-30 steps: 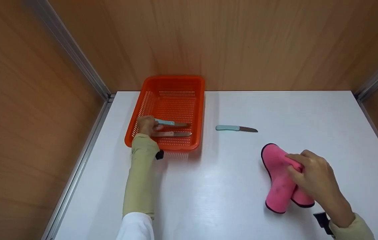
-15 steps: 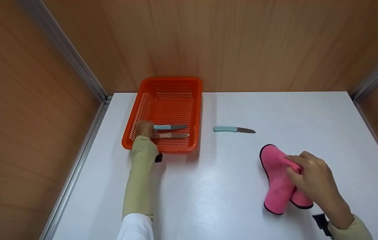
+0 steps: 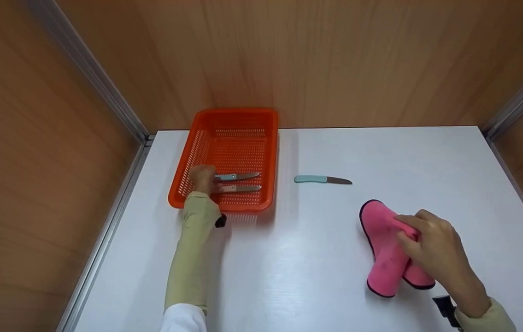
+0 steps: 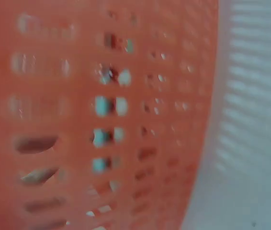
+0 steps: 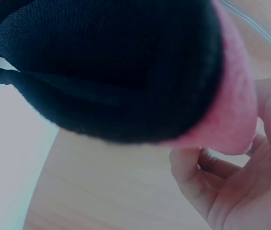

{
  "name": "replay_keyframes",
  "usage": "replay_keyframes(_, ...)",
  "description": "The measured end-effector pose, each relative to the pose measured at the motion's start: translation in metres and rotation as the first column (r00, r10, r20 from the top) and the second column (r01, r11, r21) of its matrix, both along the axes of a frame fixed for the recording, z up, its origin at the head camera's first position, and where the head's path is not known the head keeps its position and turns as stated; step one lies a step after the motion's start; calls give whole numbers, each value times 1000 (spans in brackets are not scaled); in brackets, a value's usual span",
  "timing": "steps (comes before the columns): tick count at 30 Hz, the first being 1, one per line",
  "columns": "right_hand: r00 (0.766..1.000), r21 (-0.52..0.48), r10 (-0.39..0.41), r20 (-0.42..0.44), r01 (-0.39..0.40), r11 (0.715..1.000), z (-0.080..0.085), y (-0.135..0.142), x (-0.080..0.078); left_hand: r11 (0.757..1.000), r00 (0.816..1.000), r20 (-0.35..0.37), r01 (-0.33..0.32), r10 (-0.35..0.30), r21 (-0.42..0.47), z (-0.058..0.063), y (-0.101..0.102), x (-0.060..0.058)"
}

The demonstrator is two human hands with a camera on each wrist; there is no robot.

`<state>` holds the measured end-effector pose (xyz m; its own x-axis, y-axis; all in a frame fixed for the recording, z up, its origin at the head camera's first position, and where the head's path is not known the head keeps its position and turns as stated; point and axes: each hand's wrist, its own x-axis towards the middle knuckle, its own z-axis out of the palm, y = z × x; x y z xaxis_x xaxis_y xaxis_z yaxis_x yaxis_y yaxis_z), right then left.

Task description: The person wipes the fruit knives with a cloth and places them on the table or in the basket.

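Observation:
My left hand [image 3: 203, 178] is inside the orange basket [image 3: 272, 157], gripping the handle end of a knife with a light blue handle [image 3: 228, 177], its blade pointing right. Just in front lies a knife with a pale pink handle [image 3: 229, 189], its end partly hidden by the hand. On the right, my right hand [image 3: 436, 244] pinches a fold of a soft pink fabric thing [image 3: 388, 258] with black-trimmed ends. The right wrist view looks into its dark lining [image 5: 107, 62]. The left wrist view shows mostly the basket's perforated wall [image 4: 83, 91], with the hand hidden.
A second light-blue-handled knife [image 3: 323, 180] lies on the white table [image 3: 289, 258] between the basket and the pink thing. Wooden panels [image 3: 335, 60] close off the back and both sides, and the basket stands against the back one.
My left hand has lowered the blue-handled knife slightly into the basket, and the blade now lies nearer the pink-handled one. The right hand stays on the pink thing; the view shifts a little.

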<state>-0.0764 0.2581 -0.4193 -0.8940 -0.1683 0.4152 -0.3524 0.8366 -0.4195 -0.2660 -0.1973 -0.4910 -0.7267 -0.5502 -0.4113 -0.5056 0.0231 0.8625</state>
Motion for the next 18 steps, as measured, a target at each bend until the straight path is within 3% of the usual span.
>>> replay_keyframes(4, 1000, -4, 6, -24, -6, 1000, 0, 0, -2, 995, 985, -154, 90, -84, 33, 10, 13, 9)
replay_keyframes(11, 1000, -19, 7, -22, -7, 1000, 1, -2, -3, 970, 917, -363, 219, -167, 106, 24, 43, 28)
replay_keyframes(15, 1000, -27, 8, -24, -9, 1000, 2, -1, -4, 949, 857, -479, 285, -189, 135, 27, 60, 39)
replay_keyframes(18, 999, -33, 7, -37, -8, 999, 2, 2, -5, 928, 794, -558, 358, -242, 108, 28, 73, 47)
